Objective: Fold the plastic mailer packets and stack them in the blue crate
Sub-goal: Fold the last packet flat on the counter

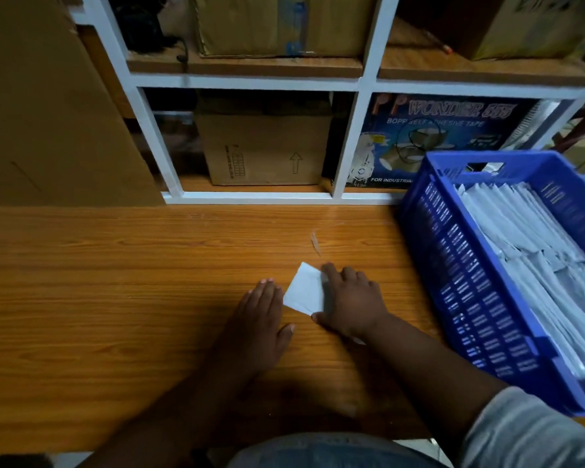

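Head view: the right hand (350, 298) lies palm down with fingers spread on a white folded mailer (304, 290), pressing it flat to the table (115, 282); no grasp is closed round it. The left hand (262, 315) rests flat and released on the table, its fingertips just beside the mailer's left edge. One mailer lies on the table. One blue crate (470, 298) stands at the right, touching the table; it holds a row of many folded mailers (527, 238), too many to count.
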Motion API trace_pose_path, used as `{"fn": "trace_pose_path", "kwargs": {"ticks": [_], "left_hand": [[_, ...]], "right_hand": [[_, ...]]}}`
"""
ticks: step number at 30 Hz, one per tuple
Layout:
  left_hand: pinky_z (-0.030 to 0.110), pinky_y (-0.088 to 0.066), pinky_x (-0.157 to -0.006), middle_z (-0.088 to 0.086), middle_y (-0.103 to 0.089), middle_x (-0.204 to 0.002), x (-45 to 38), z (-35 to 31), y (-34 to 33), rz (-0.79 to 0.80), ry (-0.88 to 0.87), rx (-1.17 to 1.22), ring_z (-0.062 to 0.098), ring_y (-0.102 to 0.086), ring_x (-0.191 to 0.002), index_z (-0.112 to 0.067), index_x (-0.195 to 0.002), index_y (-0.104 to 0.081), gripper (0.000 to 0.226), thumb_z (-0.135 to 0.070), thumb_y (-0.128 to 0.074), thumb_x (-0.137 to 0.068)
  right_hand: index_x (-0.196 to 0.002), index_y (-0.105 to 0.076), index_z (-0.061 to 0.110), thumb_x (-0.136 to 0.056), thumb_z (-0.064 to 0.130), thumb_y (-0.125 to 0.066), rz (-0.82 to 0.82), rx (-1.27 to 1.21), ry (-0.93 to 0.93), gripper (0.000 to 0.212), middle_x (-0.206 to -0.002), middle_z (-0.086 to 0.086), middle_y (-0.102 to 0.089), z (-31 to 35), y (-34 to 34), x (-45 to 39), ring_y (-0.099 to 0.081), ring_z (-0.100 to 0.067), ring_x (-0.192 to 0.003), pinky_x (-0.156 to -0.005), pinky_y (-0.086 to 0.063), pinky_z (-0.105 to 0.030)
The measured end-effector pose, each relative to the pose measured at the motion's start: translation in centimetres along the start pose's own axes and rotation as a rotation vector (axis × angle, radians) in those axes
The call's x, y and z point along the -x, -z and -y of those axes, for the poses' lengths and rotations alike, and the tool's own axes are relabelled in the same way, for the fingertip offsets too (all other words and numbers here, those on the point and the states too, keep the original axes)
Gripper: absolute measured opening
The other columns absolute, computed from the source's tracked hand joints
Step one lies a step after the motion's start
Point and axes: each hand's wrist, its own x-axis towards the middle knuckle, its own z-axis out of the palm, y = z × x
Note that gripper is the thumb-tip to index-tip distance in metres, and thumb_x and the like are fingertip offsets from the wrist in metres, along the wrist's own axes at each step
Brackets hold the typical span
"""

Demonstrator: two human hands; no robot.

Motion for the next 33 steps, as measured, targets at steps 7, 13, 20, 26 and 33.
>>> {"fn": "trace_pose_path", "kwargs": {"ticks": [7, 13, 20, 26, 33], "left_hand": [[0.053, -0.054, -0.106, 0.018, -0.059, -0.149, -1.3, -2.5, 1.9, -0.004, 0.023, 0.046, 0.038, -0.058, -0.132, -0.011, -0.136, -0.066, 0.058, -0.047, -0.051, -0.093], [0.042, -0.056, -0.094, 0.006, -0.066, -0.135, -5.2, -6.5, 4.7, -0.064, -0.097, 0.164, 0.03, -0.064, -0.114, -0.019, -0.117, -0.071, 0.035, -0.041, -0.053, -0.097], [0.039, -0.053, -0.079, -0.012, -0.059, -0.102, -11.3, -16.0, 10.3, -0.14, -0.239, 0.457, 0.009, -0.057, -0.093, -0.026, -0.099, -0.07, 0.018, -0.036, -0.056, -0.103], [0.035, -0.054, -0.1, -0.01, -0.057, -0.14, -14.5, -24.5, 12.4, -0.13, -0.281, 0.53, 0.009, -0.057, -0.123, -0.03, -0.138, -0.06, 0.038, -0.049, -0.053, -0.106], [0.053, -0.025, -0.13, -0.009, 0.008, -0.179, -14.3, -29.0, 9.3, 0.02, -0.43, 0.346, 0.022, 0.0, -0.165, -0.034, -0.169, -0.025, 0.074, -0.073, -0.024, -0.106]], "right_hand": [[-0.128, -0.058, 0.019, -0.078, 0.074, -0.076, 0.047, -0.242, -0.263, 0.076, -0.128, -0.008, -0.064, -2.5, 1.1, -1.1, -0.06, -0.029, -0.117, -0.089, -0.051, -0.04], [-0.093, -0.063, 0.028, -0.096, 0.034, -0.076, -0.069, -0.556, -0.295, 0.015, -0.092, 0.004, -0.066, -6.1, 7.1, 1.7, -0.065, -0.02, -0.088, -0.071, -0.051, -0.032], [-0.088, -0.071, 0.022, -0.088, 0.032, -0.085, -0.327, -0.586, -0.311, 0.017, -0.085, 0.005, -0.071, -13.0, 18.1, 7.8, -0.066, -0.017, -0.085, -0.072, -0.044, -0.03], [-0.089, -0.07, 0.021, -0.09, 0.031, -0.08, -0.607, -0.505, -0.41, 0.014, -0.087, 0.002, -0.07, -21.7, 23.7, 14.2, -0.064, -0.02, -0.085, -0.071, -0.046, -0.035], [-0.089, -0.068, 0.023, -0.093, 0.032, -0.076, -0.487, -0.325, -0.48, 0.013, -0.088, 0.0, -0.071, -28.5, 20.2, 16.9, -0.067, -0.028, -0.09, -0.069, -0.045, -0.035]]}}
